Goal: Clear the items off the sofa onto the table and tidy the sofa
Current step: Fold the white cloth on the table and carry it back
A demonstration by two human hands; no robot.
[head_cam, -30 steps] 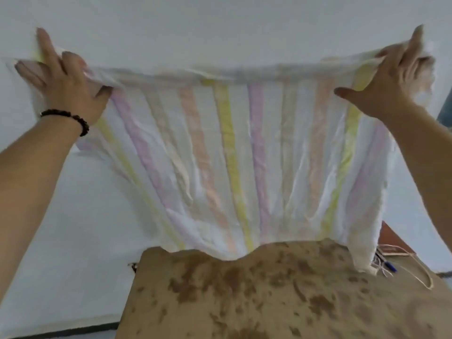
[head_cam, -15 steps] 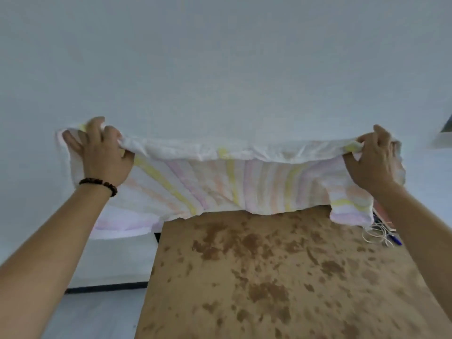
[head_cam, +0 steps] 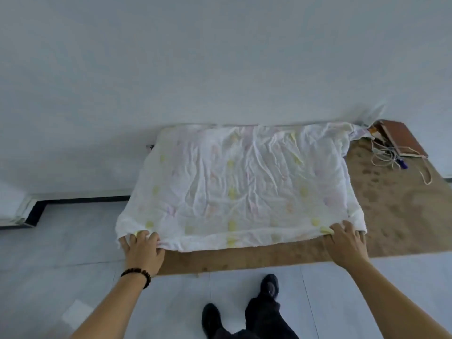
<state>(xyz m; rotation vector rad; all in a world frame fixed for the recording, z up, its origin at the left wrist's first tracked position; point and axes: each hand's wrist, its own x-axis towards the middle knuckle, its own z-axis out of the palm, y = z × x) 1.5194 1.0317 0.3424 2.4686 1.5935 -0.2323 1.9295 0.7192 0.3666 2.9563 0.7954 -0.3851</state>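
Both arms reached forward and down from the bottom of the view, nearly straight, palms turned down. The left grip (head_cam: 143, 250), with a dark bead bracelet (head_cam: 138, 274) on its wrist, sat at the near-left corner of the cloth (head_cam: 244, 187). Its fingers were bent into the bunched hem, grasping it where the fabric hung past the left edge of the counter (head_cam: 391, 204). The right grip (head_cam: 346, 242) was at the near-right corner, knuckles raised and fingers curled over the hem, grasping it too; its thumb was hidden. The two were well apart, one at each end of the near hem.

The cloth lay spread and wrinkled over the left part of the brown speckled counter, white with faint yellow and pink marks. Its far edge ran along the wall (head_cam: 220, 57). Beside its far-right corner lay a brown book (head_cam: 401, 138), a tangle of white cable (head_cam: 384, 155) and a small blue thing (head_cam: 402, 163) too blurred to name. Two dark shoes (head_cam: 269, 285) stood on the pale floor (head_cam: 73, 241) just short of the counter's near edge.

A second earlier the cloth had been held high and taut in front of the wall, hanging as a striped sheet with its lower end over the counter. Half a second earlier it had come down to just above the counter's far end. Now it rested flat, the arms had dropped low, and the view had tipped down to take in the floor and shoes.
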